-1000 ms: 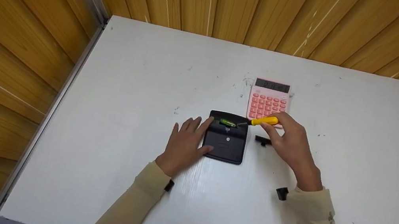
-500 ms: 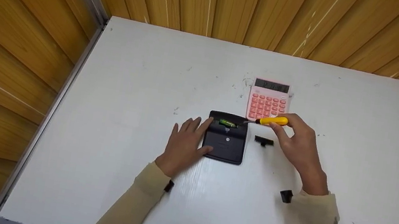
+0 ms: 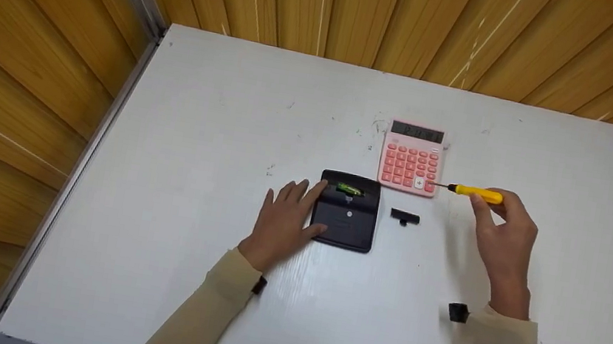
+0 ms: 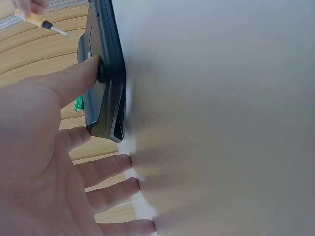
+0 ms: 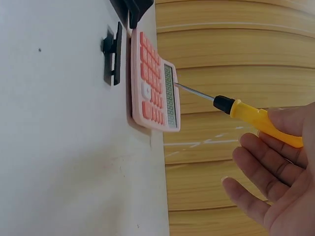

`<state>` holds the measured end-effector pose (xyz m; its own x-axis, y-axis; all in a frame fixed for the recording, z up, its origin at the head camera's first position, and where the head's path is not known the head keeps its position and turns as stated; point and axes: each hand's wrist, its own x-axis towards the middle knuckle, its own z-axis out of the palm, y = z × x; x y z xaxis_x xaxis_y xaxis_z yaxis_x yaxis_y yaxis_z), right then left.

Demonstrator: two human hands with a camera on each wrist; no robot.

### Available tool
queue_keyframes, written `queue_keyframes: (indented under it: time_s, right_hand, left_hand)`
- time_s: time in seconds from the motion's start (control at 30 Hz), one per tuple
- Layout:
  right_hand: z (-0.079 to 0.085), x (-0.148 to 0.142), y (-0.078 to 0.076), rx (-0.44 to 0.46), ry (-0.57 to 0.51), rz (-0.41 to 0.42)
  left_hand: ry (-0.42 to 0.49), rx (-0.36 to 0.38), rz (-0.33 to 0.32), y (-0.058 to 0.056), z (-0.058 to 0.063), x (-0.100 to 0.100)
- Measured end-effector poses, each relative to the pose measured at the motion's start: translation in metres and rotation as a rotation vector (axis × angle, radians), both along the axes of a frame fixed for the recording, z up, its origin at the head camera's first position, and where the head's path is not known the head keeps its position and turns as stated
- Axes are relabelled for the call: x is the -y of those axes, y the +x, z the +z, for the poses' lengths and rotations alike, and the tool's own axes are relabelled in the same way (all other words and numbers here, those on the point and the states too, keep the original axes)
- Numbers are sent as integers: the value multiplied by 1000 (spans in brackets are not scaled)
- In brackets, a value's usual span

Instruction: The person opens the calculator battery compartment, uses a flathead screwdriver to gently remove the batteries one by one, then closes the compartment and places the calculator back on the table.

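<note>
A black calculator (image 3: 343, 224) lies face down on the table, its battery slot uncovered. The green battery (image 3: 350, 189) sits at a slant in that slot; its end (image 4: 79, 104) peeks out past the casing in the left wrist view. My left hand (image 3: 284, 227) steadies the calculator's left side, thumb and index fingertip touching it and the other fingers spread on the table. In my right hand (image 3: 508, 241) I pinch the yellow handle of a screwdriver (image 3: 478, 193), shaft pointing left. It is raised off the table, its tip overlapping the pink calculator's corner in the head view.
The pink calculator (image 3: 412, 158) lies face up just behind and right of the black one, its display lit with digits. A small black battery cover (image 3: 404, 216) lies right of the black calculator. Wood-slat walls (image 3: 357, 8) border the white table (image 3: 216, 121).
The screwdriver in my right hand has drawn away from the battery slot, to the right. The battery cover shows fully now. My left hand has stayed in place.
</note>
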<state>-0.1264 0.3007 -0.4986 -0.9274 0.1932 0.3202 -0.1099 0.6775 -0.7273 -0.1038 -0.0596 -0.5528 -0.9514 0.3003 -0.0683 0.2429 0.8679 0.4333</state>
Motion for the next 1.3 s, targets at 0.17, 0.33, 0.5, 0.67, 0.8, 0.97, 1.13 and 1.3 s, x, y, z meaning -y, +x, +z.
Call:
queue_keyframes:
  time_s: [0.17, 0.33, 0.5, 0.67, 0.8, 0.97, 1.13, 1.3]
  right_hand:
    - [-9, -12, -1, 3, 1, -81]
    - [-21, -21, -1, 19, -9, -131]
    - [-28, -26, 0, 89, -19, -185]
    - [-36, -30, 0, 81, -44, -241]
    - [-40, -32, 1, 65, -62, -286]
    - [-41, -34, 2, 125, -106, -368]
    - [-43, -37, 2, 163, -144, -434]
    - [-48, -36, 5, 156, -160, -458]
  left_hand:
    - [3, -5, 3, 0, -1, 0]
    - [-5, -12, -1, 0, -1, 0]
    - [-3, -13, -1, 0, -1, 0]
    - [-9, -30, -2, 0, -1, -1]
    - [-18, -28, 1, 0, -2, -1]
    - [-11, -19, 6, 0, -2, 0]
    - [-17, -9, 3, 0, -2, 0]
    - [-19, -11, 1, -1, -2, 0]
